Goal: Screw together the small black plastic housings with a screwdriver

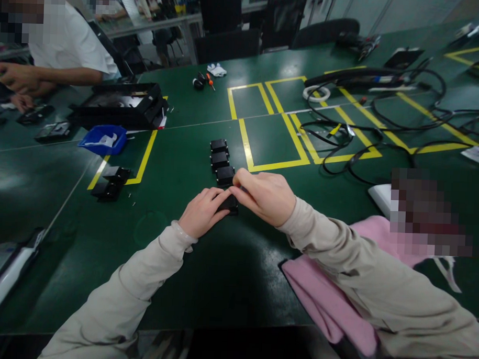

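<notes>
Several small black box-shaped parts with shiny metal bits at their corners stand in a row on the green table; the middle one of the three uncovered ones is this black part (pixel 220 160). The nearest black box (pixel 229 204) is partly covered by my hands. My left hand (pixel 202 210) holds that box from the left, thumb at its near side and fingers over its top. My right hand (pixel 267 197) is closed in a pinch above the same box, its fingertips meeting my left fingers. Whatever lies in that pinch is hidden.
More black parts (pixel 105 190) lie to the left, with tiny pins beside them. Beyond are a blue bin (pixel 103 139) and a black case (pixel 116 104), near a co-worker. Black cables (pixel 343 146) and pink cloth (pixel 325 297) lie right; an orange-handled screwdriver (pixel 210 80) is farther back.
</notes>
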Tool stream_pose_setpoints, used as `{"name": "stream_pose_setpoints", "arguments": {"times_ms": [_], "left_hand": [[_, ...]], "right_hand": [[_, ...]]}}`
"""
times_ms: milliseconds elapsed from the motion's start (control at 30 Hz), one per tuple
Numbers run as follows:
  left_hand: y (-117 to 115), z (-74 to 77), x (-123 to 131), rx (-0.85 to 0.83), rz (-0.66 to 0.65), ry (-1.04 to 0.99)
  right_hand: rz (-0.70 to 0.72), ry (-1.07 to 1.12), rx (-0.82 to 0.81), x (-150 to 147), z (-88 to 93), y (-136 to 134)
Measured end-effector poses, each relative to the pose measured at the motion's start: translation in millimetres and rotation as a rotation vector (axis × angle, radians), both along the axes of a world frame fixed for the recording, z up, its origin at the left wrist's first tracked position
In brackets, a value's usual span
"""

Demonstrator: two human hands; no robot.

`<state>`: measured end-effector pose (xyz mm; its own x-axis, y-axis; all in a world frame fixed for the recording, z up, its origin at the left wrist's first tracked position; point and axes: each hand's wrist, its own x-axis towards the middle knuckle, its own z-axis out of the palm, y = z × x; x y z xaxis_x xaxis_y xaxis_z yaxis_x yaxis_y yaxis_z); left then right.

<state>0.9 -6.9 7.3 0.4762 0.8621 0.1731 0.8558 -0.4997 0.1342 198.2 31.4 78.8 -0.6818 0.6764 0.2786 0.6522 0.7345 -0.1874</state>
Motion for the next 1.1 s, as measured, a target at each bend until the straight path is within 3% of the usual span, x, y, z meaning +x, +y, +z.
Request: {"name": "stream_pose_setpoints", "arguments": {"times_ms": [600, 867, 1100], "left_hand": [[0.4, -0.6, -0.1, -0.007, -0.002, -0.005], [0.0, -0.2, 0.3, 0.001, 0.004, 0.007], [0.6, -1.5, -0.3, 0.016, -0.005, 0.003]], "right_hand": [[0.011, 0.071, 0.016, 0.3, -4.4, 1.9], [0.084, 0.055, 0.058, 1.1, -4.3, 0.1], [0.058, -0.001, 0.048, 1.3, -2.3, -0.7]]}}
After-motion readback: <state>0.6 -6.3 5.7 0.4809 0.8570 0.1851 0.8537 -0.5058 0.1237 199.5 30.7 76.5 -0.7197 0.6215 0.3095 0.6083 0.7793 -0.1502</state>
